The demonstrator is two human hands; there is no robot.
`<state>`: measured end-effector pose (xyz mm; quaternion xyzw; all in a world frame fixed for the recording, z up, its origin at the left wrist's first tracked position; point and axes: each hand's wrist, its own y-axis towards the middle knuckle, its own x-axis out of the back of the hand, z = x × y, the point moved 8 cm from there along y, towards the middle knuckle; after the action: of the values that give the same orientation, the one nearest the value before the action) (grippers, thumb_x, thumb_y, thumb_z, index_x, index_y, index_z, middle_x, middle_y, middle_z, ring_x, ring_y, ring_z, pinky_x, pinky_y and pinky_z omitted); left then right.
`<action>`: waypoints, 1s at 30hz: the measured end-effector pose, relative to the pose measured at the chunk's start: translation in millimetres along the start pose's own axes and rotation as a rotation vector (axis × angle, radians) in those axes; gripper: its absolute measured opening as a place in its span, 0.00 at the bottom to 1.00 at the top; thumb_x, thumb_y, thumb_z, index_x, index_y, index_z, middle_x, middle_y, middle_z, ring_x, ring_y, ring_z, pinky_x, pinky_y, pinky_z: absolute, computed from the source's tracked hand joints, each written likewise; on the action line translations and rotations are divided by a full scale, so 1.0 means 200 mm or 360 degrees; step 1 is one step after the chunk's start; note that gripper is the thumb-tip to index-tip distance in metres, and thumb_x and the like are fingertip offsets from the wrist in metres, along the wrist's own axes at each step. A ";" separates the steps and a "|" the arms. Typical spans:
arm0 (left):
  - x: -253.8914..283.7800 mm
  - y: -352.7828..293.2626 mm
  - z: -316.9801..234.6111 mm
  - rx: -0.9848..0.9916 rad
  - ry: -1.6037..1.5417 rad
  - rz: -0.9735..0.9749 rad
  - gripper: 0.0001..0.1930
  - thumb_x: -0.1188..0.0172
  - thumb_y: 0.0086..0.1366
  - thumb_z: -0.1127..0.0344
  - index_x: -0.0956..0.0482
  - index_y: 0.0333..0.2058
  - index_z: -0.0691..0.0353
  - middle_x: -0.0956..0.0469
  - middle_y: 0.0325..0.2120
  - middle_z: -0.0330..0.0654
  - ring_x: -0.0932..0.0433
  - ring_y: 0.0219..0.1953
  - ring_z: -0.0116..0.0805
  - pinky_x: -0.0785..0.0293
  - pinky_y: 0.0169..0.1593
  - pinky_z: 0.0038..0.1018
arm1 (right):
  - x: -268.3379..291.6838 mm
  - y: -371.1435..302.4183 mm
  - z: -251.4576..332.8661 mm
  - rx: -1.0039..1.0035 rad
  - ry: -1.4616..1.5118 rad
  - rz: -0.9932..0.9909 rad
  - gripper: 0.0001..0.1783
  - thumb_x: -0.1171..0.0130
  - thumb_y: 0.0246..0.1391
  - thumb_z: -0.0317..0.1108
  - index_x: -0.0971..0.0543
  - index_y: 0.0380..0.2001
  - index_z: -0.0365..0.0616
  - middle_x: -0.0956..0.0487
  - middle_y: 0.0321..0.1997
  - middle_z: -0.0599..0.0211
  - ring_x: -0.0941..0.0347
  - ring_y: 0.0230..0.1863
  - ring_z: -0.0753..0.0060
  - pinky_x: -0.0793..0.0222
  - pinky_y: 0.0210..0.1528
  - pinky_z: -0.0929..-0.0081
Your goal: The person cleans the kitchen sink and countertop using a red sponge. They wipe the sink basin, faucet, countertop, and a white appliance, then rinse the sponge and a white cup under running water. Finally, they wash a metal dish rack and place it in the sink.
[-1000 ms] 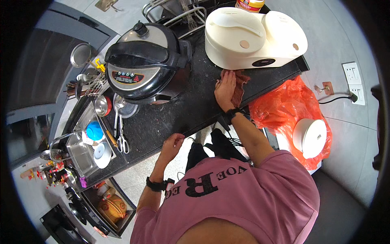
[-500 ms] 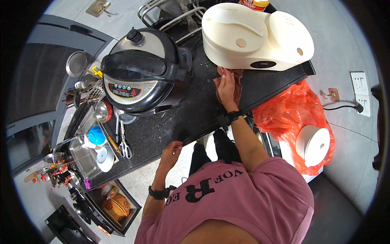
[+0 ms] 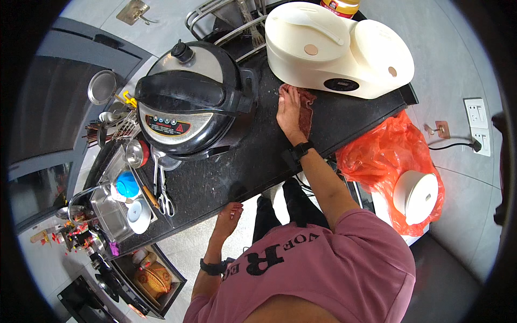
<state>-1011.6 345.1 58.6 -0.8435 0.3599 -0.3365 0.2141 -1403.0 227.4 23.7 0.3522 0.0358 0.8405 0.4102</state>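
Head view: the person's left hand point(image 3: 229, 217), fingers loosely curled and half-open, hangs beside the near edge of the black countertop point(image 3: 207, 185). Farther out, the right hand point(image 3: 291, 114) lies flat with fingers extended on a reddish-brown cloth point(image 3: 306, 116), just before the two-lidded cream appliance point(image 3: 344, 59). Since one second ago, right hand and cloth have shifted leftward, toward the electric pressure cooker point(image 3: 196, 94).

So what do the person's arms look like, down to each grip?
Short pink sleeves leave both forearms bare. The left wrist wears a black band, the right wrist another black band. The left grip and right grip look ungloved.
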 end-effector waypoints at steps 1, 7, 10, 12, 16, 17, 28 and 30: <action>0.01 0.01 -0.01 -0.0026 0.0003 -0.0019 0.10 0.43 0.67 0.65 0.24 0.44 0.63 0.18 0.37 0.45 0.19 0.38 0.36 0.24 0.40 0.31 | 0.00 -0.01 0.03 0.0099 -0.0105 -0.0057 0.18 0.54 0.64 0.34 0.26 0.52 0.36 0.34 0.63 0.40 0.43 0.67 0.42 0.50 0.68 0.56; 0.03 0.09 -0.12 -0.0087 0.0066 -0.0042 0.10 0.43 0.67 0.65 0.24 0.44 0.62 0.18 0.36 0.45 0.19 0.38 0.37 0.24 0.39 0.31 | -0.06 -0.09 0.09 0.0306 0.0197 0.0462 0.19 0.56 0.65 0.35 0.27 0.51 0.33 0.37 0.64 0.38 0.47 0.68 0.39 0.53 0.69 0.52; 0.04 0.08 -0.15 -0.0110 0.0176 -0.0070 0.09 0.44 0.67 0.66 0.24 0.44 0.62 0.18 0.36 0.45 0.19 0.37 0.37 0.24 0.38 0.31 | -0.12 0.02 0.10 0.0289 0.0293 0.0352 0.18 0.54 0.63 0.34 0.27 0.51 0.33 0.38 0.65 0.39 0.47 0.69 0.40 0.54 0.69 0.49; 0.06 0.07 -0.17 -0.0166 0.0197 -0.0101 0.09 0.44 0.67 0.67 0.24 0.43 0.63 0.18 0.36 0.46 0.19 0.37 0.37 0.24 0.37 0.31 | -0.21 0.12 0.10 0.0280 0.0186 0.0327 0.19 0.52 0.61 0.33 0.27 0.51 0.34 0.39 0.66 0.41 0.48 0.69 0.41 0.53 0.69 0.49; 0.06 0.03 -0.13 -0.0144 0.0028 -0.0155 0.08 0.44 0.66 0.70 0.23 0.42 0.63 0.19 0.36 0.46 0.19 0.37 0.37 0.24 0.37 0.30 | -0.28 0.20 0.12 0.0415 -0.0218 0.0355 0.19 0.47 0.55 0.32 0.25 0.50 0.37 0.36 0.65 0.46 0.46 0.68 0.45 0.49 0.66 0.52; 0.06 0.02 -0.12 -0.0159 0.0066 -0.0160 0.08 0.44 0.66 0.70 0.23 0.42 0.63 0.19 0.36 0.46 0.19 0.36 0.37 0.24 0.37 0.30 | -0.26 0.19 0.12 0.0473 -0.0235 0.0370 0.19 0.47 0.55 0.32 0.25 0.50 0.38 0.35 0.64 0.47 0.45 0.67 0.46 0.48 0.66 0.52; 0.12 -0.02 -0.17 -0.0578 0.0346 -0.0385 0.07 0.44 0.66 0.69 0.22 0.40 0.63 0.20 0.32 0.51 0.19 0.36 0.49 0.24 0.37 0.35 | -0.02 -0.26 0.29 0.0755 -0.0186 0.0764 0.21 0.45 0.57 0.41 0.26 0.51 0.43 0.34 0.65 0.61 0.43 0.67 0.53 0.49 0.66 0.55; 0.17 -0.01 -0.08 -0.0301 0.0245 -0.0309 0.08 0.44 0.65 0.68 0.22 0.40 0.63 0.20 0.33 0.52 0.19 0.36 0.51 0.24 0.38 0.35 | -0.01 -0.39 0.33 0.0786 -0.0214 0.0879 0.21 0.45 0.57 0.41 0.26 0.51 0.42 0.34 0.65 0.61 0.43 0.67 0.52 0.49 0.66 0.55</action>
<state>-1004.8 320.1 84.8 -0.8623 0.3222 -0.3839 0.0719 -1309.8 262.1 45.5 0.4913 0.1140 0.8605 0.0721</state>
